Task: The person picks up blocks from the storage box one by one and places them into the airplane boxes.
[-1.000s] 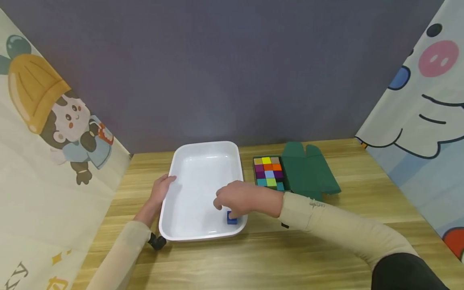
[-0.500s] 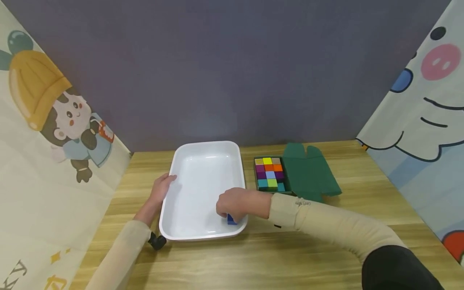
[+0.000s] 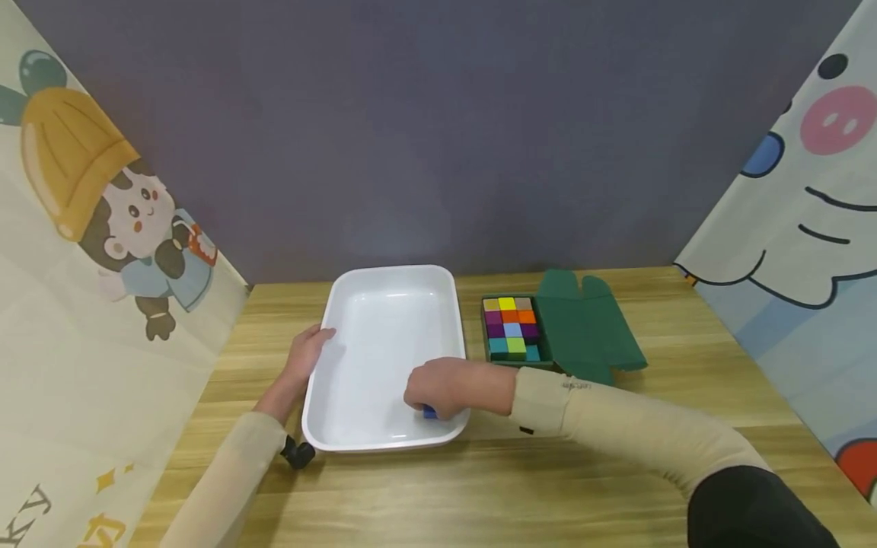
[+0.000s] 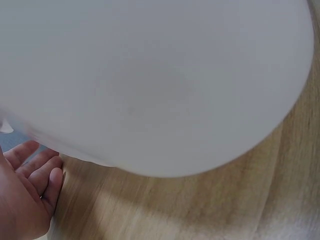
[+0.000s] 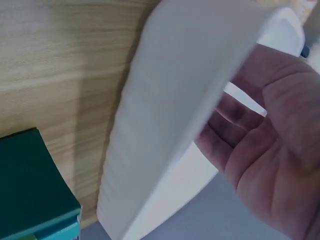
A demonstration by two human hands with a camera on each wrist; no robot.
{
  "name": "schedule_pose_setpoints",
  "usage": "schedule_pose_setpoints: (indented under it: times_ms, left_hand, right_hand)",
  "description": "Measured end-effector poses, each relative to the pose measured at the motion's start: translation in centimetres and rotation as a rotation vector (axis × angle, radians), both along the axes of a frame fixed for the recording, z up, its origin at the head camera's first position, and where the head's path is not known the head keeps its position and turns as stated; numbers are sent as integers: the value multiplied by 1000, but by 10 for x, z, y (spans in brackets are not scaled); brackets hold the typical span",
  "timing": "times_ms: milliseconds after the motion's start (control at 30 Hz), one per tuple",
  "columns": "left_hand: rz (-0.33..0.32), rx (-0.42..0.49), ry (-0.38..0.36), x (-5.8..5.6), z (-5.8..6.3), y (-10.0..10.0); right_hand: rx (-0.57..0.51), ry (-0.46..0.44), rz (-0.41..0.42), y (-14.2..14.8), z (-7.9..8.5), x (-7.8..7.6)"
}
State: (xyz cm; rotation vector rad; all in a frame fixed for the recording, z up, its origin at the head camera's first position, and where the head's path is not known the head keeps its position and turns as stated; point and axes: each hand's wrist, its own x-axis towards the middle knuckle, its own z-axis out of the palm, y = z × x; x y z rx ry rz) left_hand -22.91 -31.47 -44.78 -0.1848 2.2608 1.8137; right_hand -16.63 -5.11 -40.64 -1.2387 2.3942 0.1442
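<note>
A white rectangular tray [image 3: 384, 335] lies on the wooden table. My left hand [image 3: 308, 355] grips its left side, thumb over the rim; in the left wrist view the fingers [image 4: 45, 167] sit beside the tray wall. My right hand [image 3: 441, 387] reaches over the right rim and pinches a blue block [image 3: 429, 413] low in the tray's near right part. Most of the block is hidden under the hand. In the right wrist view the tray wall [image 5: 165, 90] hides the fingertips and the block.
To the tray's right stands a green box [image 3: 544, 364] holding several coloured blocks [image 3: 511, 329] in rows. Its lid [image 3: 582, 327] is folded out to the right. A dark grey panel [image 3: 438, 137] rises behind the table, with printed sheets [image 3: 82, 380] at both sides.
My right hand has lowered onto the blue block, its fingers have closed round it, and it has shifted slightly left with the block. The left hand stays at the tray's left rim.
</note>
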Motion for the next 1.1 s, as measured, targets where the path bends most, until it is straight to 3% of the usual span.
schedule_pose_setpoints:
  times_ms: [200,400,567,667,800,1100]
  left_hand:
    - [4,4,9,-4,-7,-3]
    - [14,11,10,-14,-27,-12]
    - [27,-6,30,-18,-38,-16]
    - [25,-1,26,-18,-40,-17]
    - [25,0,8,-15,-35,-15]
    - [16,37,-17,-2,-7,-1]
  right_hand:
    - [-150,-19,-57,22,22,3]
    - [-315,-10,-171,67,45,3]
    - [-464,73,-194,111,49,-2]
    - [-500,92,-231,135,47,-5]
    - [-532,94,-285,159,42,-9]
    - [-543,54,-330,189,24,-22]
